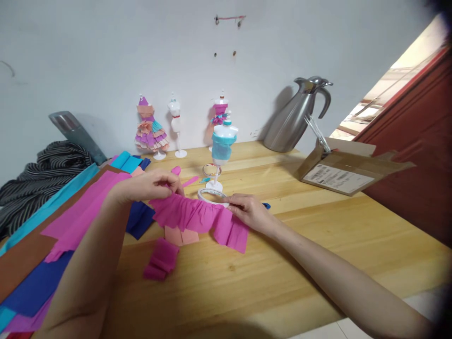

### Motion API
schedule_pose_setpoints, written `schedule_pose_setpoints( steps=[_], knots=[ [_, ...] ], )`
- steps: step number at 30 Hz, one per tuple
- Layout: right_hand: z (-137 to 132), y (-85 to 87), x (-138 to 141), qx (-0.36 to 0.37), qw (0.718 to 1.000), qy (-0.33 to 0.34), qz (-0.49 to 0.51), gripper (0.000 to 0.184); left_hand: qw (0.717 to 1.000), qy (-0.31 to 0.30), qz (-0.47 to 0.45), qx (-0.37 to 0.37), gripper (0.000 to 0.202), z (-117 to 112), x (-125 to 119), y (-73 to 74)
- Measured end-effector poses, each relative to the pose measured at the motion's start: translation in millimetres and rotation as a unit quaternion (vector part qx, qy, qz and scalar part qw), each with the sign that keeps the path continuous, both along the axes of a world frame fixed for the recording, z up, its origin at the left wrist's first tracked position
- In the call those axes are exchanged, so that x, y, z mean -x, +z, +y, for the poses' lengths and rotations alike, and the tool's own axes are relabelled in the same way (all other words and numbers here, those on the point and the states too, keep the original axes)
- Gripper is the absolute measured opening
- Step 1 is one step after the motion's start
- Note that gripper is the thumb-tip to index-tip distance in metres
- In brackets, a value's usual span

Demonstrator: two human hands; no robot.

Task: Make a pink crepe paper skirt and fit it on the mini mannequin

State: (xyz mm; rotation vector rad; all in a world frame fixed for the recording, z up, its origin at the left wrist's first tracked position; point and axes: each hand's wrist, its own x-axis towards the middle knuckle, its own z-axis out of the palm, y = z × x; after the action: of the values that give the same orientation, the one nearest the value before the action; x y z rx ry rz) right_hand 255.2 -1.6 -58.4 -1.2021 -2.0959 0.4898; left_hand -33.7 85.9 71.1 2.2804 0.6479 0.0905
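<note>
A gathered strip of magenta crepe paper (197,215) stretches between my two hands above the wooden table. My left hand (150,182) pinches its left end, fingers closed. Near the right end, my right hand (249,212) grips the top edge between thumb and fingers. Just behind the strip lies a white roll of tape (203,194). A small dress-form mannequin (223,146) wrapped in turquoise stands behind the roll. A folded magenta piece (161,259) and a peach piece of paper (181,235) rest on the table below the strip.
Coloured paper sheets (28,249) and a striped cloth (45,165) cover the left side. Along the wall stand a ruffled-dress mannequin (150,129), a white mannequin (175,123) and a magenta-topped one (219,110). A steel jug (294,117) and an open cardboard box (344,172) sit at right.
</note>
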Motion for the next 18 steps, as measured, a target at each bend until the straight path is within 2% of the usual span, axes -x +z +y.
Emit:
schedule_pose_setpoints(
  steps=[3,7,13,18],
  knots=[
    [1,-3.3,1,-0.011,1.000,-0.007,-0.024,0.027,0.998,0.026,0.056,-0.031,0.005,6,1,-3.7],
    [1,-5.2,1,-0.056,0.996,-0.030,-0.063,0.028,0.992,0.040,0.101,-0.064,0.012,7,1,-3.6],
    [-9,1.1,2,-0.108,0.982,-0.075,-0.134,0.027,0.986,0.058,0.129,-0.091,0.013,7,12,1.6],
    [-17,5.2,4,-0.119,0.978,-0.078,-0.153,0.026,0.979,0.083,0.132,-0.131,0.014,16,16,-7.6]
  ],
)
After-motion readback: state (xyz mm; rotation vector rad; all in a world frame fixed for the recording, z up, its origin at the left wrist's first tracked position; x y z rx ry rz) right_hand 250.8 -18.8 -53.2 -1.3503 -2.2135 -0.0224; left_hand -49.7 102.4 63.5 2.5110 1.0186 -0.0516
